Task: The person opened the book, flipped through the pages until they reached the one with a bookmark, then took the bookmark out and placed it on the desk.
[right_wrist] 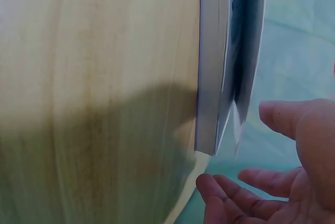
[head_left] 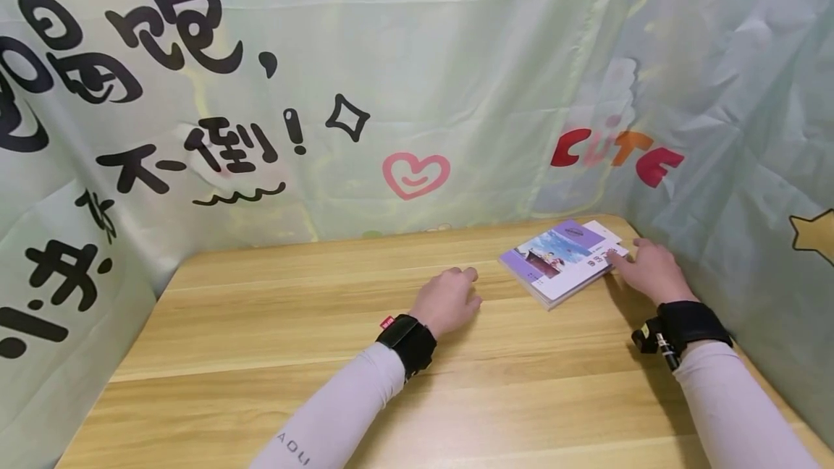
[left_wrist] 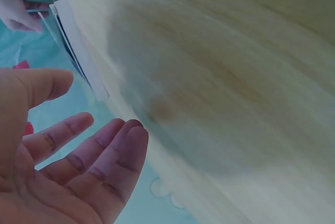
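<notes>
A book (head_left: 554,255) with a purple and white cover and a picture of a blue sky lies flat at the table's back right. White paper sticks out at its far right corner. In the right wrist view, the book's thick page edge (right_wrist: 212,67) shows, with a cover raised a little above it. My right hand (head_left: 651,270) is beside the book's right end, thumb and fingers spread apart with nothing between them. Left of the book, my left hand (head_left: 448,301) hovers over the table with loosely bent fingers, holding nothing.
The wooden table (head_left: 260,353) runs up to a printed cloth curtain (head_left: 417,78) at the back and both sides. The curtain hangs close behind the book and near my right hand. Black straps (head_left: 693,320) wrap both wrists.
</notes>
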The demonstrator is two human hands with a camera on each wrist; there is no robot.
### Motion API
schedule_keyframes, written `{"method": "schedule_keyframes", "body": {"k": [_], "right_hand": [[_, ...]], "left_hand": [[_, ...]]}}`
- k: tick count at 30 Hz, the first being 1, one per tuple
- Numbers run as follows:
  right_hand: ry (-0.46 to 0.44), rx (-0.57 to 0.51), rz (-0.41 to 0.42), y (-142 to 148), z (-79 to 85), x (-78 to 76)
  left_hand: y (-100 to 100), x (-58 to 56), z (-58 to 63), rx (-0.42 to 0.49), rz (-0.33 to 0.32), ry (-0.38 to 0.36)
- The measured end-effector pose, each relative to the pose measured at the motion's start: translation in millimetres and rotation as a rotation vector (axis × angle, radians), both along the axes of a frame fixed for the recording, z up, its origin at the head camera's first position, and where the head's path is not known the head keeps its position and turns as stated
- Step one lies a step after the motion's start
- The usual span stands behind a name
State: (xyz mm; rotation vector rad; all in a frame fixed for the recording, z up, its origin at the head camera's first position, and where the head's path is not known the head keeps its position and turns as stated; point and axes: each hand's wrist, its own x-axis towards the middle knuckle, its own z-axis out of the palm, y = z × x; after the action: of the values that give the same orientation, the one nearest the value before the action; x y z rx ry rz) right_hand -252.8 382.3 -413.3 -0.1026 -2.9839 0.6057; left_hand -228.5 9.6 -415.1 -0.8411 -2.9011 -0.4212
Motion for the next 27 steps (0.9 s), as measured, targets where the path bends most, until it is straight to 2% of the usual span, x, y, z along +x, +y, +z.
{"method": "schedule_keyframes", "body": {"k": [11,21,27], "right_hand": [[-0.052,-0.018,-0.041,5.9,-5.2,-13.5],[-0.021,0.010,-0.070,8.8,-14.4,-25.9],[0.018,-0.008,-0.067,6.1,-15.6,-27.7]], "left_hand": [[20.0,-10.6,-9.4,-0.072,-0.019,0.050],[30.7,-18.9,-9.7,-0.088,0.002,0.068],[35.5,-25.6,-12.7,-0.103,0.009,0.061]]}}
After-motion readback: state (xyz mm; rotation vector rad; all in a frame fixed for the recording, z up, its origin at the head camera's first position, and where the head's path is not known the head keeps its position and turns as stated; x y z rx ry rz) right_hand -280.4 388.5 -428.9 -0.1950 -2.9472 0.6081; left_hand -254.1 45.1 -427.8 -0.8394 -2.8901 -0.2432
